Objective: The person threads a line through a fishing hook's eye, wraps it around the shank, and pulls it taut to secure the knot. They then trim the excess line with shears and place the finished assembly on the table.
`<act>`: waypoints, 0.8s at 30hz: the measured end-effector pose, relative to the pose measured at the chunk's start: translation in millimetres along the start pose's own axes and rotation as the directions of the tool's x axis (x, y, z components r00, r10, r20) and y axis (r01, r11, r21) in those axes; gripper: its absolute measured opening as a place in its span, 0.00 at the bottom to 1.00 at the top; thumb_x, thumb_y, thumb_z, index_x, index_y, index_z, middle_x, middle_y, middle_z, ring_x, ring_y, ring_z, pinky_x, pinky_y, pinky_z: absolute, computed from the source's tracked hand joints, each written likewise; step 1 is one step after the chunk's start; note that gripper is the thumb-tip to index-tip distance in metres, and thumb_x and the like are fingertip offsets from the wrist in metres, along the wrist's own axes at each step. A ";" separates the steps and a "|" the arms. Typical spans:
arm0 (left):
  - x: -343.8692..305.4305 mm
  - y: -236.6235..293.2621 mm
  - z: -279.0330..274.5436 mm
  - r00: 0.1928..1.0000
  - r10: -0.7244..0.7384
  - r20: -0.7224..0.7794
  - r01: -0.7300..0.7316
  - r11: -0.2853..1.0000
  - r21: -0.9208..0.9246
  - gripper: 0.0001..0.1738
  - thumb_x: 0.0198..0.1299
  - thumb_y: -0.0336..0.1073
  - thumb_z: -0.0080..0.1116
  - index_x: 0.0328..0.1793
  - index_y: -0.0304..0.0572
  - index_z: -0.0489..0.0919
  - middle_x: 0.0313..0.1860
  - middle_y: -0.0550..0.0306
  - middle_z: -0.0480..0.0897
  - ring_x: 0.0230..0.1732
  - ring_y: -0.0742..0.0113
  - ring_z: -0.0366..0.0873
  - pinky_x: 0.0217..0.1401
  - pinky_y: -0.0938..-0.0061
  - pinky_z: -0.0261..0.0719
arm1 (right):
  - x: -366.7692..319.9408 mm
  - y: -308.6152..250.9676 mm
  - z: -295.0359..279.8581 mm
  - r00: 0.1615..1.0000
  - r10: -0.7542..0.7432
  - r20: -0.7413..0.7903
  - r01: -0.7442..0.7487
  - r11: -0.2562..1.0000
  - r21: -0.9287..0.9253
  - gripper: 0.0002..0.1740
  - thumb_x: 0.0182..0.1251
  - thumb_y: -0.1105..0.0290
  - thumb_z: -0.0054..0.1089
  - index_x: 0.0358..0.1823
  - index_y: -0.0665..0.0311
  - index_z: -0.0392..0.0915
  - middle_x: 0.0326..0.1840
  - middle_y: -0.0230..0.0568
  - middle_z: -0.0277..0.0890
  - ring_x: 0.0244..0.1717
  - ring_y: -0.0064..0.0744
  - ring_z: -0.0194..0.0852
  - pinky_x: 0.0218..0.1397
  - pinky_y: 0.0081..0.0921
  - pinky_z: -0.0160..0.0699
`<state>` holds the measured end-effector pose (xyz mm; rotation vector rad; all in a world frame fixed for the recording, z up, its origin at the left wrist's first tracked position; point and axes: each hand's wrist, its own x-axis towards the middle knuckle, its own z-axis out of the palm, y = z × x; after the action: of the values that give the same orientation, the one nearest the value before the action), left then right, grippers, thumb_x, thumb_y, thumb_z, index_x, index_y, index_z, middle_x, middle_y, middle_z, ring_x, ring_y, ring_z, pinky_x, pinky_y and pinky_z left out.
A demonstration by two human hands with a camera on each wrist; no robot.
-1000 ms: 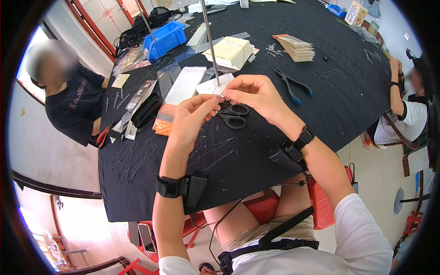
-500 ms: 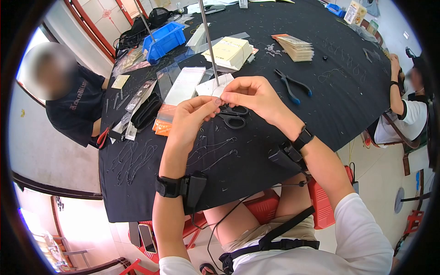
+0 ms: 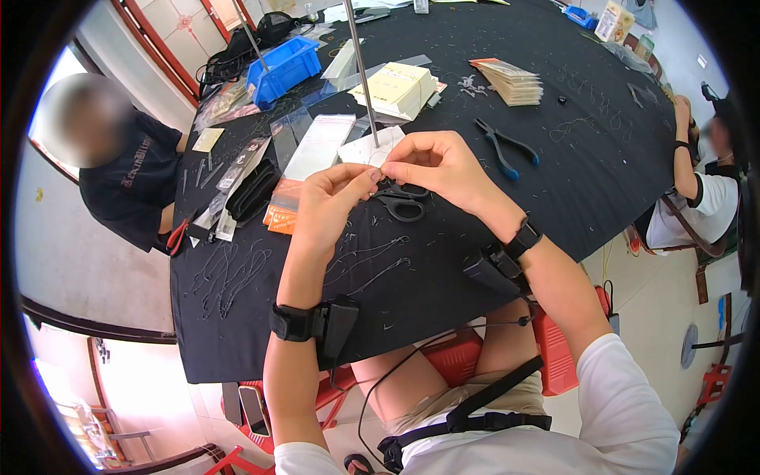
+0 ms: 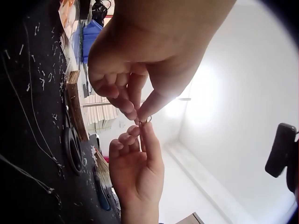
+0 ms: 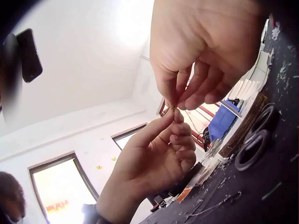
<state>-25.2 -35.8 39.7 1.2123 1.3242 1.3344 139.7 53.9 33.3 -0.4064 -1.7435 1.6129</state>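
A thin cord or wire loop (image 4: 149, 119) shows between the fingertips in the left wrist view; its exact form is too small to tell. The left hand (image 3: 328, 203) pinches it between thumb and forefinger, and the right hand (image 3: 441, 172) pinches it from the other side, fingertips almost touching. Both hands are raised over black-handled scissors (image 3: 404, 207) and beside the foot of a metal rod (image 3: 364, 75) on a white-topped block (image 3: 358, 150). Dark looped cords (image 3: 368, 257) lie on the black cloth below the hands.
Blue-handled pliers (image 3: 507, 150) lie to the right. Behind are a stack of cards (image 3: 393, 91), a card bundle (image 3: 509, 82) and a blue bin (image 3: 283, 71). White packets (image 3: 319, 148) and a black pouch (image 3: 252, 192) lie left. Two people sit at the table's sides.
Both hands have stayed nearly in place with small fingertip shifts. The pale bit seen at the fingertips a second ago is less visible. The person at the left has leaned slightly.
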 end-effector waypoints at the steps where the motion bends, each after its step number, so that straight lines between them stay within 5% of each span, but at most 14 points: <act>1: 0.2 -0.9 -0.7 1.000 0.000 -0.001 0.000 1.000 0.000 0.10 0.59 0.33 0.56 0.41 0.33 0.80 0.30 0.62 0.78 0.30 0.80 0.70 0.34 0.87 0.66 | -0.1 -0.2 0.6 1.000 -0.016 -0.009 0.016 1.000 -0.027 0.06 0.57 0.72 0.63 0.32 0.67 0.80 0.28 0.30 0.78 0.29 0.13 0.73 0.33 0.12 0.71; 14: 1.6 -4.1 0.6 0.989 -0.145 0.027 0.147 0.968 -0.205 0.08 0.61 0.34 0.54 0.39 0.35 0.78 0.28 0.66 0.74 0.28 0.82 0.67 0.32 0.89 0.66 | -0.1 1.3 2.3 0.988 -0.152 -0.006 0.147 0.966 -0.212 0.05 0.57 0.71 0.63 0.32 0.66 0.81 0.26 0.31 0.78 0.27 0.14 0.71 0.32 0.14 0.69; 24: 0.2 -0.1 3.0 0.984 -0.150 0.096 0.174 0.922 -0.346 0.06 0.61 0.33 0.52 0.38 0.38 0.76 0.28 0.67 0.73 0.27 0.81 0.67 0.33 0.88 0.67 | -1.2 0.4 3.9 0.984 -0.178 -0.016 0.174 0.975 -0.137 0.06 0.58 0.71 0.63 0.33 0.66 0.80 0.28 0.30 0.79 0.28 0.13 0.71 0.32 0.13 0.69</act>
<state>-22.2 -35.2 39.5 0.8725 1.0546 1.3302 137.8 50.4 32.7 -0.3264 -1.8195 1.3638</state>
